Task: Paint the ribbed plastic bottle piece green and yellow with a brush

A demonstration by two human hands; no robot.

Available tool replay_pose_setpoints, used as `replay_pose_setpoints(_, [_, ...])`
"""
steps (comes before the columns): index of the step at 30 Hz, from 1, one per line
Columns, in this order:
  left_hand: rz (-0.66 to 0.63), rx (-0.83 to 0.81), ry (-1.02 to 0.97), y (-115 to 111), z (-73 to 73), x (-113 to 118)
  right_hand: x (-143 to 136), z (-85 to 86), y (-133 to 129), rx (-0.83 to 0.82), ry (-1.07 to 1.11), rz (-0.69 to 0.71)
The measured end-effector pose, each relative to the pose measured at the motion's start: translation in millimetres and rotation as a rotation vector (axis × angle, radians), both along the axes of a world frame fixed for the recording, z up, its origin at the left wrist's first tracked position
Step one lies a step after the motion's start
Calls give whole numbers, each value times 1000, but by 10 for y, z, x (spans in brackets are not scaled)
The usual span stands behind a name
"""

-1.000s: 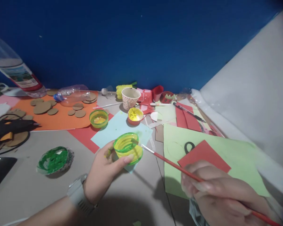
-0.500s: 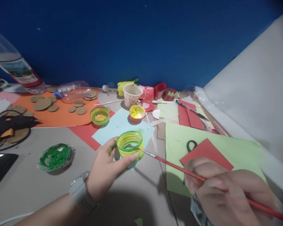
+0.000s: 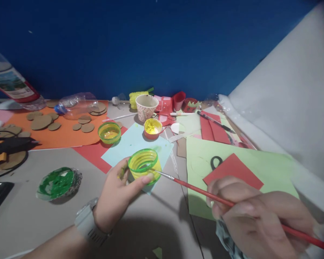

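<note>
My left hand (image 3: 118, 196), with a watch at its wrist and green paint on a finger, grips a small yellow cup with a green rim (image 3: 145, 176). Between the fingers of my right hand (image 3: 256, 216) is a thin red paintbrush (image 3: 194, 187). The brush tip touches the near right part of the cup's rim. A second yellow and green cup (image 3: 109, 138) stands behind on the left. A small red dish of yellow paint (image 3: 152, 135) sits on light blue paper (image 3: 129, 145). At the left lies a dish of green paint (image 3: 56, 183).
Orange paper (image 3: 67, 135) bears cardboard discs (image 3: 41, 122) and a clear bottle (image 3: 77, 104). A large bottle (image 3: 14, 84) leans at the far left, above a glue gun (image 3: 8, 145). A patterned cup (image 3: 146, 108) stands at the back. Green paper (image 3: 199, 194) and red paper (image 3: 233, 171) lie right.
The whole scene has shifted slightly to the left in view. My left hand still holds the cup, and the brush tip stays at its rim.
</note>
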State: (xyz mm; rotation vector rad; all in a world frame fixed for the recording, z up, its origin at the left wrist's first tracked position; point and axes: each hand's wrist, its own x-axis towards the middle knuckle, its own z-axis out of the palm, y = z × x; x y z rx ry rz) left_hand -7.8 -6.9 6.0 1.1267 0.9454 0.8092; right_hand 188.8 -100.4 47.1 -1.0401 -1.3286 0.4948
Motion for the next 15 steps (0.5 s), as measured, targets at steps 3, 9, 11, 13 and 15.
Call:
replay_pose_setpoints(3, [-6, 3, 21, 4, -17, -10, -17, -10, 19, 66, 66, -28])
replay_pose_setpoints(9, [-10, -19, -9, -13, -37, -19, -50, -48, 19, 80, 11, 15])
replay_pose_setpoints(11, [-15, -22, -36, -17, -40, -16, -59, -64, 6, 77, 24, -22])
replay_pose_setpoints(13, [-16, -35, -70, -19, -48, -14, -61, -71, -3, 85, 69, -88])
replay_pose_setpoints(15, [-5, -42, -79, -20, -58, -14, -57, -66, -8, 88, 65, -86])
